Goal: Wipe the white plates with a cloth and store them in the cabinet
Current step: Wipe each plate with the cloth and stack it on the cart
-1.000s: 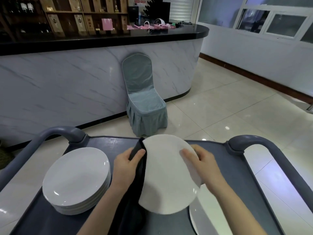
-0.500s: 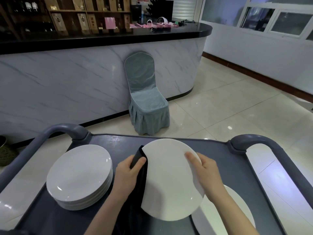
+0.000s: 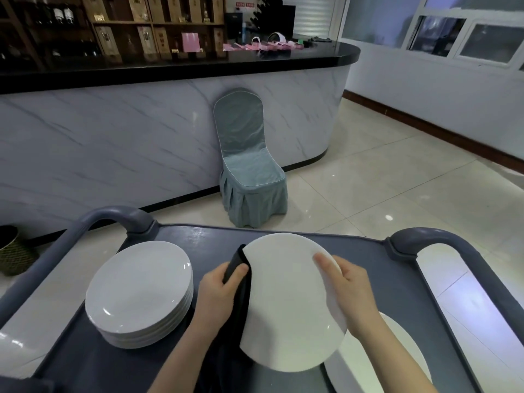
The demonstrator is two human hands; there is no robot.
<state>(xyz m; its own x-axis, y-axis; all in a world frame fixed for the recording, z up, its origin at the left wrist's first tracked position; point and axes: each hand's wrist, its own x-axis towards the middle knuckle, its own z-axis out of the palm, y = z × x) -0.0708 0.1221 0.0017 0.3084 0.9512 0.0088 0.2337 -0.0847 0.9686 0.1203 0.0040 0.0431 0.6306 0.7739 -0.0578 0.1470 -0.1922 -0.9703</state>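
A white plate [image 3: 286, 304] is held tilted above a dark grey cart top [image 3: 215, 239]. My right hand [image 3: 350, 290] grips its right rim. My left hand [image 3: 222, 293] clutches a black cloth [image 3: 241, 282] pressed against the plate's left edge and underside. A stack of several white plates [image 3: 139, 290] sits on the cart to the left. Another white plate [image 3: 397, 355] lies flat on the cart at the lower right, partly hidden by my right arm. No cabinet is in view.
The cart has curved grey handles at the left [image 3: 113, 219] and right [image 3: 431, 239]. A chair with a blue-grey cover [image 3: 249, 177] stands against a marble-fronted bar counter [image 3: 113, 143]. A woven basket [image 3: 14, 253] sits on the tiled floor at far left.
The view has tilted slightly, so the plate at lower right shows more. The held plate sits a little lower and flatter; both hands keep the same grip.
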